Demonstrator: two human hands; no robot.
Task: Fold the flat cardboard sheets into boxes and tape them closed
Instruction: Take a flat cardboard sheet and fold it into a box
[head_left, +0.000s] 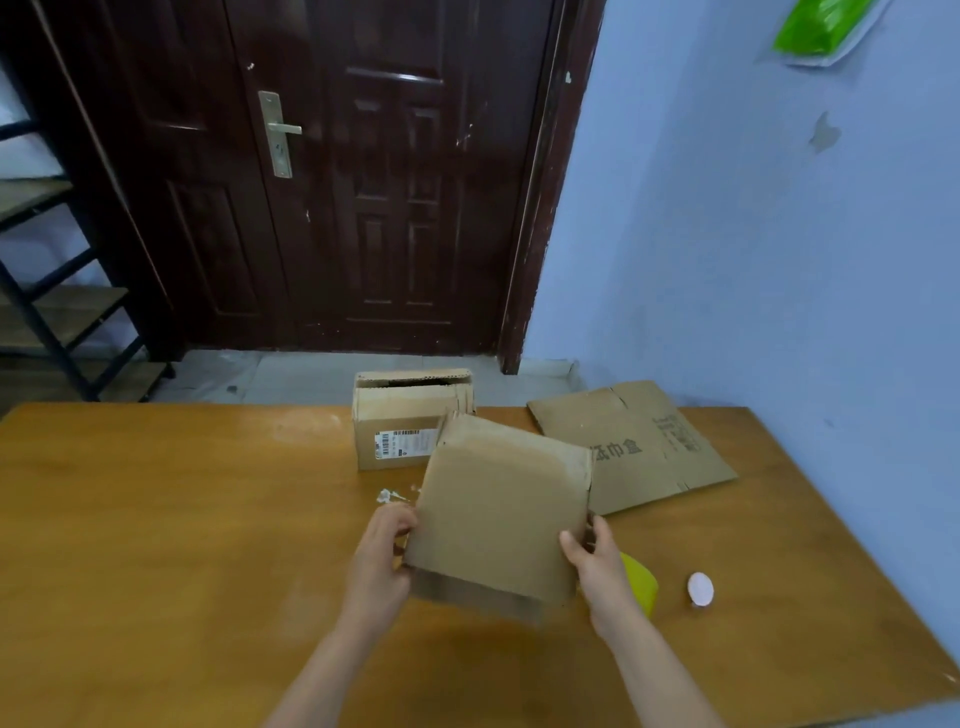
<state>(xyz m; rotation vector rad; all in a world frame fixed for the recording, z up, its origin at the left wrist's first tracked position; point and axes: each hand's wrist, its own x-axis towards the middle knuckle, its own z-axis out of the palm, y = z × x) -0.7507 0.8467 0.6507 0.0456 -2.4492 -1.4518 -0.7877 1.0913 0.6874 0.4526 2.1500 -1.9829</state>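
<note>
The 2 hands held a folded cardboard sheet (501, 512) above the wooden table (156, 519). The left hand (382, 558) curled its fingers round the sheet's left edge. The right hand (597, 564) pinched the right edge, thumb on top.

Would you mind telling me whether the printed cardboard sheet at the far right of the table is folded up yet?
Not yet: the printed cardboard sheet lies flat on the table, flaps spread.
</note>
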